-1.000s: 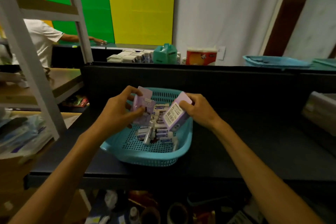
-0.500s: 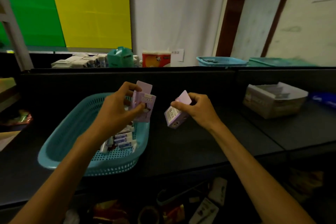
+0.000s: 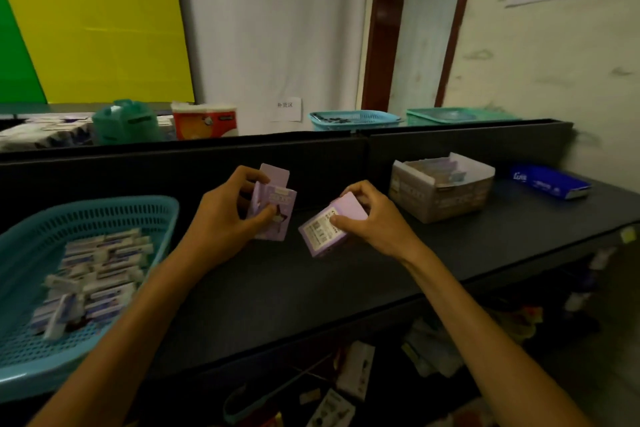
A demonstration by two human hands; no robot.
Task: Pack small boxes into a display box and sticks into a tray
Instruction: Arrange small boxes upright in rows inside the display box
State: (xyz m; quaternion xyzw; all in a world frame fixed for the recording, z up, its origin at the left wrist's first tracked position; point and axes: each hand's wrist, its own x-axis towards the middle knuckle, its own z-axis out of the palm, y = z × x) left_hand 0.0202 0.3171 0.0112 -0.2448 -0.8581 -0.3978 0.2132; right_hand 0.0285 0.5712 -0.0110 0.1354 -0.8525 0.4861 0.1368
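Dim, flat indoor light, dark shadowed foreground, brighter back wall, soft motion blur, wide-angle bending at edges.

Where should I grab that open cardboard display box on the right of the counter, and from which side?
Probably by the two short end walls of the display box, coming from above. Its top is open and small boxes fill the inside, so only the rim and outer walls are free. The back flap stands up, and the left side faces the right hand.

Dim room: white wall (image 3: 277,28), brown-framed doorway (image 3: 419,28), black workbench (image 3: 311,288).
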